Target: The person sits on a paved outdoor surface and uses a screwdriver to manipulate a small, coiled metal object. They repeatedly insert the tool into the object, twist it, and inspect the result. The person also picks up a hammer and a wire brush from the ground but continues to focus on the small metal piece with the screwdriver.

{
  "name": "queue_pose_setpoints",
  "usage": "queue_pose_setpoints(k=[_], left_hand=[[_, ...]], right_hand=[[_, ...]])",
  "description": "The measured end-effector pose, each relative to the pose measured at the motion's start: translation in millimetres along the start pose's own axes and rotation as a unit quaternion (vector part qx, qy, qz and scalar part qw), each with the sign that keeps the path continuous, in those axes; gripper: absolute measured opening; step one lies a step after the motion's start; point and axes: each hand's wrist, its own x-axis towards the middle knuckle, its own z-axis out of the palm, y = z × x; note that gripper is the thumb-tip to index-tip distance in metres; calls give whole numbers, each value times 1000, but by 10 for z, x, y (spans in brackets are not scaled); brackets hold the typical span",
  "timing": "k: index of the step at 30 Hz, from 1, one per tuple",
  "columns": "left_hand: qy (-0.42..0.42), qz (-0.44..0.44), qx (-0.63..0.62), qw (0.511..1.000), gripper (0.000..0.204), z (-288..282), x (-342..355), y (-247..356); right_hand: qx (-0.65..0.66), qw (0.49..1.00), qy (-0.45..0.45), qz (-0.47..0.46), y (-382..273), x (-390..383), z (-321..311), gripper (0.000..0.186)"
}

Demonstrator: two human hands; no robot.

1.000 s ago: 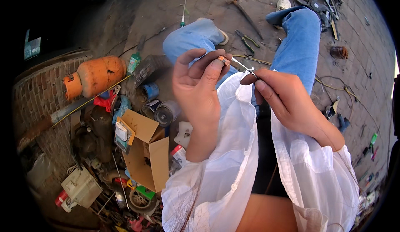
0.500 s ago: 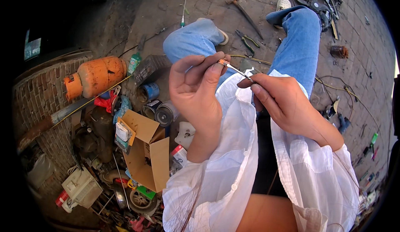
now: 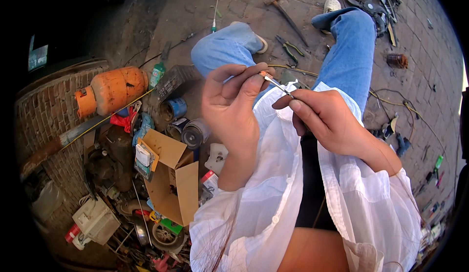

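Note:
My left hand (image 3: 233, 107) is raised over my lap, its thumb and fingertips pinching a small orange piece (image 3: 265, 74). Most of that piece is covered by the fingertips, so its exact kind is unclear. From the right, my right hand (image 3: 331, 118) grips a slim silver metal tool (image 3: 277, 84), like a small flat-tipped screwdriver, between thumb and forefinger. The tool slants up to the left, and its tip meets the orange piece. Its rear end is hidden inside my right hand.
At left an open cardboard box (image 3: 188, 194) stands near an orange gas cylinder (image 3: 119, 89) and several cans (image 3: 194, 133). Pliers (image 3: 289, 48) and a hammer (image 3: 287, 18) lie on the brick paving beyond my hands. A yellow cable (image 3: 398, 102) runs at right.
My right hand has shifted slightly left, and the tool now slants a little more steeply against the orange piece. My left hand has barely moved and keeps its pinch.

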Motion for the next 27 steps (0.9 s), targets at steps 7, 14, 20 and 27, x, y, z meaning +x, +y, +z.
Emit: queue_pose_setpoints(k=[7,14,20,27], left_hand=[[28,-17,-81,996,23,21,-46,-48],[22,23,-53,998,20,30,-43,-27],[27,38,-31,998,20,39,-52,-50],[35,105,-4,994,24,69,-82,-76]], right_hand=[[-21,997,50,-52,-25,21,-15,19],[-51,999,2,-18,-40,-27,-8,19],[-18,1000,-15,9,-51,-36,-17,22],[185,965,-129,135,-48,-4,-95,32]])
